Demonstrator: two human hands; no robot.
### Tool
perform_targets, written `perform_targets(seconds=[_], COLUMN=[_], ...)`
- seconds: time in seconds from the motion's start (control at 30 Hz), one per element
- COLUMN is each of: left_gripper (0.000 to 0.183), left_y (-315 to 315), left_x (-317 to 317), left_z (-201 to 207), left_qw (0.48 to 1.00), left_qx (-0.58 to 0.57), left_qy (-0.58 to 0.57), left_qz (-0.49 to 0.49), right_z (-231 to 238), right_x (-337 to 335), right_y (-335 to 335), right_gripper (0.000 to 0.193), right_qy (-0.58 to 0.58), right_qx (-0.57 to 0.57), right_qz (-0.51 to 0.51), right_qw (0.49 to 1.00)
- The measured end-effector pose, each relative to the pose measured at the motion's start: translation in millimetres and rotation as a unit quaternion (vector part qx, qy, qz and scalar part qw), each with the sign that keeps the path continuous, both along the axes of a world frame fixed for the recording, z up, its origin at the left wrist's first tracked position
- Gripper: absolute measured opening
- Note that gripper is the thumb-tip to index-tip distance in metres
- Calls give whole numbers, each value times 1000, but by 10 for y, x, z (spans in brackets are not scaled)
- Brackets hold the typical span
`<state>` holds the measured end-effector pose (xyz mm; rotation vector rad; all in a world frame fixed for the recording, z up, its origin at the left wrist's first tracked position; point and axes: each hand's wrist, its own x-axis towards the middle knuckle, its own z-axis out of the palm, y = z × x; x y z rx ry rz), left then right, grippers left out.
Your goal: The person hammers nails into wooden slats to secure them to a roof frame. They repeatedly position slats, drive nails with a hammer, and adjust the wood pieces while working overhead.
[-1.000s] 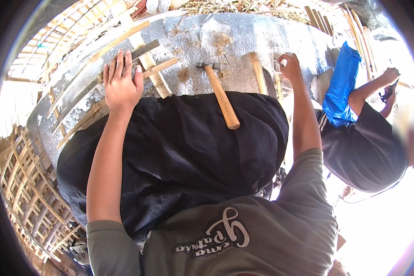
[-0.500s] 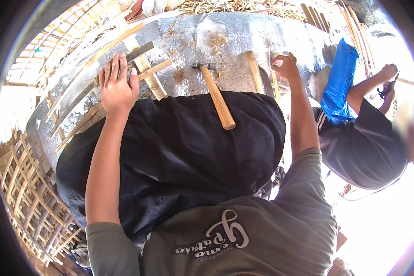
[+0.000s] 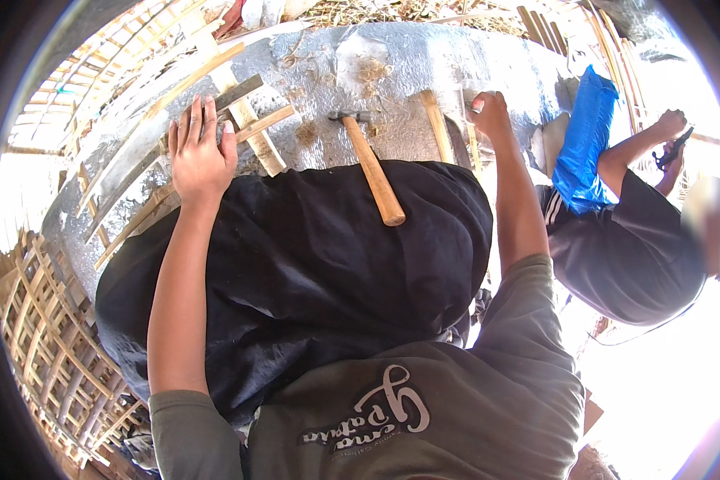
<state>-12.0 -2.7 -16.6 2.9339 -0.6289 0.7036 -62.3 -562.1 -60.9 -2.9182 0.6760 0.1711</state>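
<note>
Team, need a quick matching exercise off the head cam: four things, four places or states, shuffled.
1. Left hand
2. Right hand
3. Hammer
4. Bag

A. Blue, beside the co-worker
B. Fingers curled
C. Between both hands, head pointing away from the wearer
D. Palm down over wooden strips

Pairs: 1-D, 2-B, 3-C, 4-A

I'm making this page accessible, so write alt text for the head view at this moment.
A person's left hand is spread over crossed wooden strips, while their right hand is curled; whether it holds anything is unclear. Between them, a hammer lies with its wooden handle extending over dark cloth. At right, another person is beside a blue bag.
</note>
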Motion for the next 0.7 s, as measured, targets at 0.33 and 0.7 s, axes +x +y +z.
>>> perform_targets(seconds=[0.33,0.7], left_gripper=[50,50], left_y=[6,3], left_x=[-3,11], left_z=[-10,-19], left_qw=[1000,1000], left_qx=[6,0], left_qy=[8,-4], left_qz=[7,1], right_z=[-69,-6], right_x=[-74,-137], right_y=[-229,-242], right_gripper=[28,34], right_qy=[-76,-71], right_qx=[13,26], right_qz=[51,47], right_qw=[996,996])
